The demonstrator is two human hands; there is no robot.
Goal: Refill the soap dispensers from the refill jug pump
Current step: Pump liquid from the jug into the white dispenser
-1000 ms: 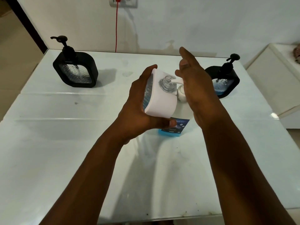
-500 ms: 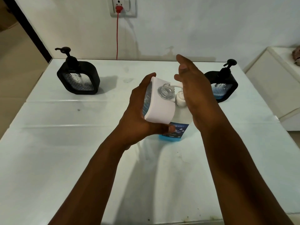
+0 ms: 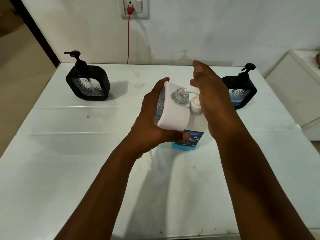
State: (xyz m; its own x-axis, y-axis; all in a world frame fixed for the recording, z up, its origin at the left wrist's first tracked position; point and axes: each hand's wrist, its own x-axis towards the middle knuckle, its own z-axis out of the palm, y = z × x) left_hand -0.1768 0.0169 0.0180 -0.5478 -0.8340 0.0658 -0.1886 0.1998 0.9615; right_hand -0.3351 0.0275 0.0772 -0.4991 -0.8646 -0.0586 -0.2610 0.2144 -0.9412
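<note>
The left hand [image 3: 152, 118] is gripping the white dispenser [image 3: 173, 113] beside the jug pump [image 3: 195, 101]; the right hand [image 3: 213, 99], fingers straight together, is pressing the pump.

Lighting: dim, even, cool cast; soft shadows fall on the glossy counter [image 3: 52, 170]. Small glare at right edge. Focus sharp; wide-angle bending at margins.

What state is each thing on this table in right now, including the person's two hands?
White dispenser: pump off, neck open, tilted under the jug's spout.
Refill jug: upright on the table, pump fitted.
Left hand: grips the white dispenser.
Right hand: flat on the jug's pump.
Left black dispenser: upright, pump on.
Right black dispenser: upright, pump on.
</note>
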